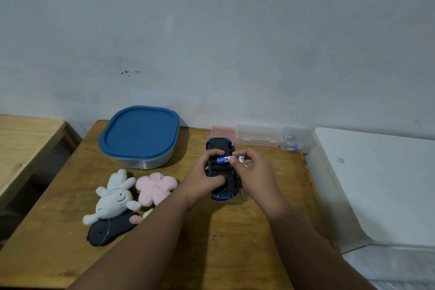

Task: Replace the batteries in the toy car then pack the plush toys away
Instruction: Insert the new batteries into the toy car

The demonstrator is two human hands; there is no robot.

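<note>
A blue and black toy car (221, 146) lies upside down on the wooden table (211, 231), its battery bay facing up. My left hand (202, 179) grips the car's left side. My right hand (254, 172) pinches a blue and white battery (223, 160) that lies across the open bay. Left of the car lie three plush toys: a white one with a smiling face (113, 200), a pink fluffy one (155, 186), and a dark navy one (110, 231) nearest me.
A container with a blue lid (140, 135) stands at the back left. Against the wall sit a pink box (223, 133), a clear plastic box (259, 135) and a small clear box holding batteries (294, 142). A white appliance (376, 183) borders the table's right edge.
</note>
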